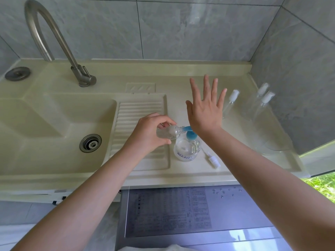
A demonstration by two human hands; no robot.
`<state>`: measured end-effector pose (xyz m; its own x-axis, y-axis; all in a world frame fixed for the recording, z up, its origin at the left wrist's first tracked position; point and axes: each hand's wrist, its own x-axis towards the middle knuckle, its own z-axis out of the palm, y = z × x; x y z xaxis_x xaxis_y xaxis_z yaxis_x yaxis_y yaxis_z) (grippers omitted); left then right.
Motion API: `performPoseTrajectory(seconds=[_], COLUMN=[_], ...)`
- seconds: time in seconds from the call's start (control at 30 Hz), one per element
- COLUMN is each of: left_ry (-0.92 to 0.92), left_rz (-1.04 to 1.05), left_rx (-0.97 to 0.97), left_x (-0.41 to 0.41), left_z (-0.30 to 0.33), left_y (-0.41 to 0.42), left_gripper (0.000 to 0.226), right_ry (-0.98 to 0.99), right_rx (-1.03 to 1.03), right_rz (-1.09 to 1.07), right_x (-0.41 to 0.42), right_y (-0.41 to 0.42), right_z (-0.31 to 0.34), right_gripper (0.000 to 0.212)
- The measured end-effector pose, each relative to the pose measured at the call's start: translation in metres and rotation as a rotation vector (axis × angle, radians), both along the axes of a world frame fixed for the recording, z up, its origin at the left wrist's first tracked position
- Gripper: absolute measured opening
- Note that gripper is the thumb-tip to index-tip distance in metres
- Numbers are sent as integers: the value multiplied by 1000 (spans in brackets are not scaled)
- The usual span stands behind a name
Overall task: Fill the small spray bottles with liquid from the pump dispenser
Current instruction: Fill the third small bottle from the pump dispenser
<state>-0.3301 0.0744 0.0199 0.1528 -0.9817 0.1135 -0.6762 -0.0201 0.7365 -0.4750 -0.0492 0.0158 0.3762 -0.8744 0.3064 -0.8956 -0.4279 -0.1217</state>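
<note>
1. The left hand (154, 133) is pinching a small bottle (168, 133), tilted, its mouth touching the blue pump (189, 134) spout.
2. The right hand (204, 109) is pressing the pump with its heel, fingers spread.

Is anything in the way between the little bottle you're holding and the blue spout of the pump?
Nothing visible. The left hand holds the small bottle tipped sideways, its mouth right at the blue spout of the pump dispenser. The right hand is spread open over the pump head.
</note>
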Motion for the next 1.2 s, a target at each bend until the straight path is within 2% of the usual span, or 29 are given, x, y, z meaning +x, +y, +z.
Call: performPoseTrajectory(seconds=[0.1,0.2,0.37,0.6,0.77,0.9,1.03,1.2], left_ry=[6,12,-6,-12,-20,-26,-26,-5], left_rz=[4,11,3,2,-2,-3,-3,-1], left_rx=[-8,-2,7,1,1,0,-11,-18], left_x=[2,3,4,2,0,0,1,-1], left_z=[0,-1,-3,-2,-2,-2,-1,-2], left_y=[1,2,0,1,-3,-2,-1,-2], left_gripper=[53,53,54,54,55,54,54,54], right_ry=[-83,-34,-6,-91,-95,-68,-117,-47], right_rx=[-17,-38,52,68,264,318,333,302], right_rz=[-2,2,-31,-46,-80,-64,-73,-86], right_x=[0,-2,-3,-17,-14,-15,-19,-13], right_y=[-2,2,6,14,18,15,5,12], right_z=[10,3,-11,0,-13,-9,6,-7], right_gripper=[65,67,67,68,61,66,70,62])
